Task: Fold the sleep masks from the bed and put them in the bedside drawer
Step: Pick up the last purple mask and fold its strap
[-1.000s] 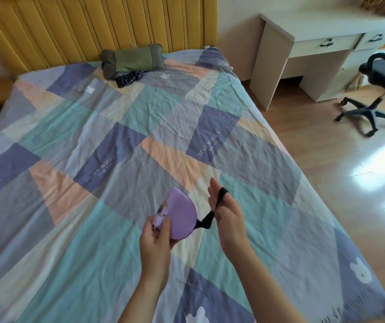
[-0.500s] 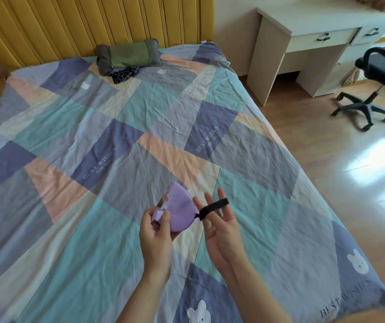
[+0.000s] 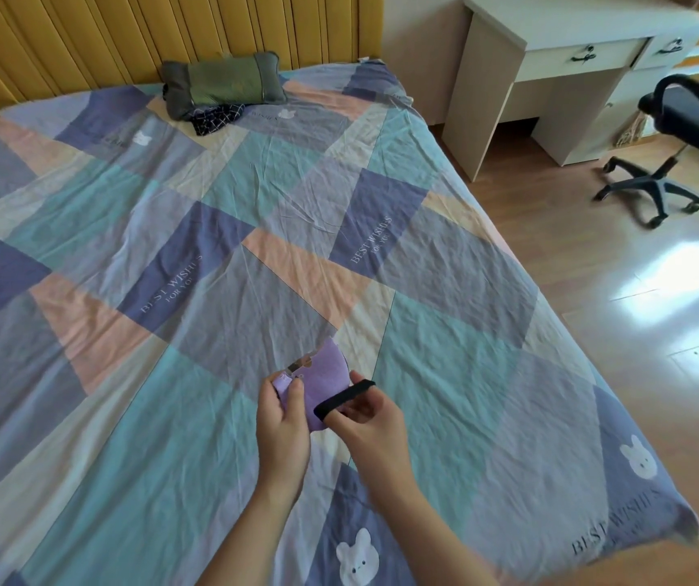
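Note:
A folded purple sleep mask (image 3: 326, 374) is held above the patchwork bed cover (image 3: 170, 230). My left hand (image 3: 282, 420) pinches its left edge between thumb and fingers. My right hand (image 3: 371, 425) holds the mask's black elastic strap (image 3: 343, 398) across the front of the mask. A dark checked piece of cloth (image 3: 216, 116), perhaps another mask, lies near the headboard, partly under a green pillow (image 3: 223, 82). No bedside drawer shows clearly.
A white desk (image 3: 550, 74) with drawers stands right of the bed's head, a black swivel chair (image 3: 686, 133) beside it on the wooden floor (image 3: 593, 289). The yellow padded headboard (image 3: 149, 31) runs along the back. A wooden ledge shows at the far left edge.
My right hand has drawn the black strap from the mask's right side over its front, closing in on my left hand. The view has tilted slightly.

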